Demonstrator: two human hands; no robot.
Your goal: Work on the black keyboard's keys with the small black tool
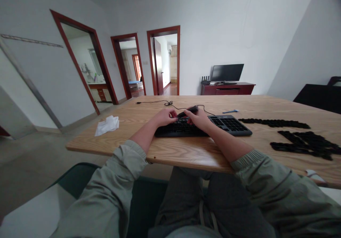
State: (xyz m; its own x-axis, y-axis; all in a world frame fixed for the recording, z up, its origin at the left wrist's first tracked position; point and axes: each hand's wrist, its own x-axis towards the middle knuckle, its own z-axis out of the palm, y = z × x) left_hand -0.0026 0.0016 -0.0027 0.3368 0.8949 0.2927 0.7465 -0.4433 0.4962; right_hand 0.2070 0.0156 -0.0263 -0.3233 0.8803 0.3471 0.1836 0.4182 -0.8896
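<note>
A black keyboard [229,125] lies on the wooden table [186,149] in front of me, its cable [160,102] trailing toward the far edge. My left hand [165,116] rests over the keyboard's left part with fingers curled, pinching something small I cannot make out. My right hand [198,119] sits just right of it, fingers closed around a dark elongated object [188,111] that points up and to the right above the keys. The two hands nearly touch over the keyboard's middle.
A crumpled white tissue [107,125] lies at the table's left. Rows and a heap of loose black keycaps [303,142] cover the right side. A small blue tool [230,111] lies behind the keyboard. A monitor [227,72] stands on a far cabinet.
</note>
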